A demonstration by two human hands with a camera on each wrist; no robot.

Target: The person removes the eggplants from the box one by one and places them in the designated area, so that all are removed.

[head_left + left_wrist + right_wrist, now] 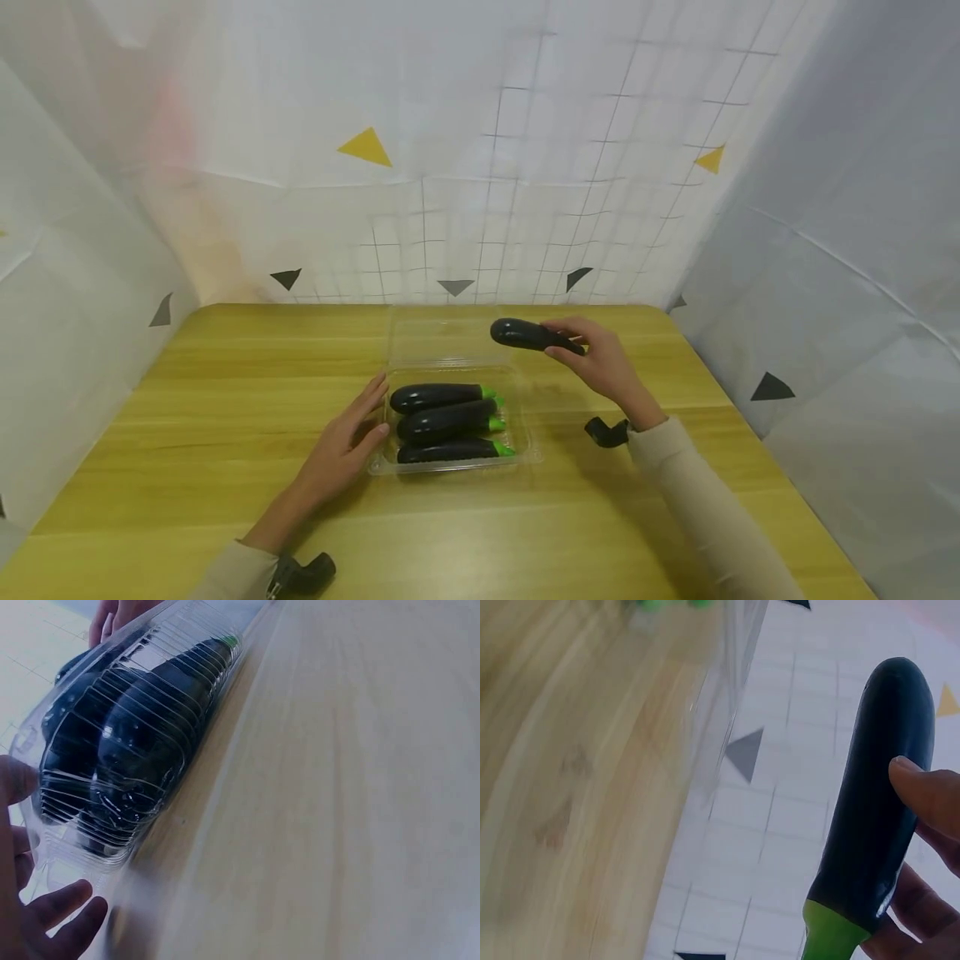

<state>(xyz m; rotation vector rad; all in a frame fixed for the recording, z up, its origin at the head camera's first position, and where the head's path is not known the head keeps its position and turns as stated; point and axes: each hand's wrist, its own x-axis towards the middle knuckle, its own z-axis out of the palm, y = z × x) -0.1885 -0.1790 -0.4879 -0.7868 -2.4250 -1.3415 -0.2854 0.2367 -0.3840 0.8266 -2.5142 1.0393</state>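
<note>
A clear plastic clamshell box point(529, 454) lies open on the wooden table with three dark eggplants point(447, 420) lined up in it, green stems to the right. My left hand point(351, 433) rests flat with straight fingers against the box's left side; in the left wrist view the ribbed box wall point(120, 761) is close to my fingertips point(64, 911). My right hand point(596, 354) holds a fourth eggplant point(528, 335) in the air above the box's raised lid point(442, 333). In the right wrist view the eggplant point(881, 802) is pinched near its green stem.
The wooden table point(225, 400) is closed in by white sheeted walls on three sides, marked with grey and yellow triangles point(365, 147). Bare wood lies left, right and in front of the box.
</note>
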